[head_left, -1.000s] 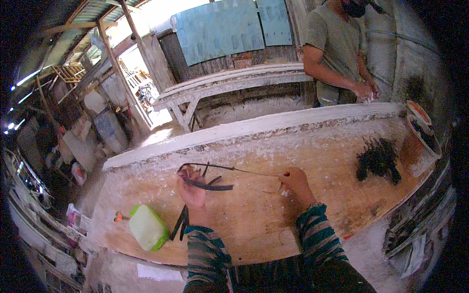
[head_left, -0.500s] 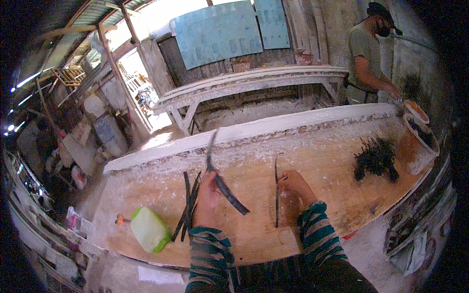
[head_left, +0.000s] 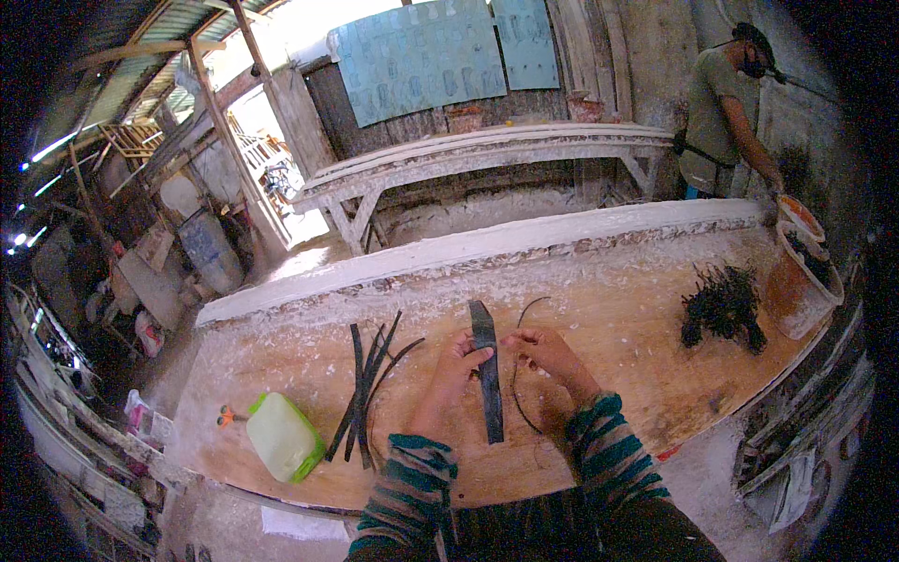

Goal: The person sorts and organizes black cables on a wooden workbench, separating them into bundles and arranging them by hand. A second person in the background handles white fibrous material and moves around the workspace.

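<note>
In front of me my left hand (head_left: 457,363) is closed on a wide, flat black strip (head_left: 493,407), which stands nearly lengthwise away from me. Just to its right, my right hand (head_left: 554,356) pinches a thin, curved black strip (head_left: 518,398), whose ends stick out beyond the fingers. The two strips lie close together but look separate. Several narrow black strips (head_left: 360,403) lie crossed on the wooden table (head_left: 599,450), left of my left hand. What the strips are made of is hard to tell.
A pale green-edged container (head_left: 284,438) and orange-handled scissors (head_left: 228,418) lie at the left. A black tangled bundle (head_left: 721,307) sits at the right, beside a bucket (head_left: 796,300). A white ledge (head_left: 487,248) runs along the far edge. A person (head_left: 730,112) stands at far right.
My left hand has moved right with the wide strip, bringing it beside my right hand. A thin curved strip now lies with the crossed strips. The other person has shifted right.
</note>
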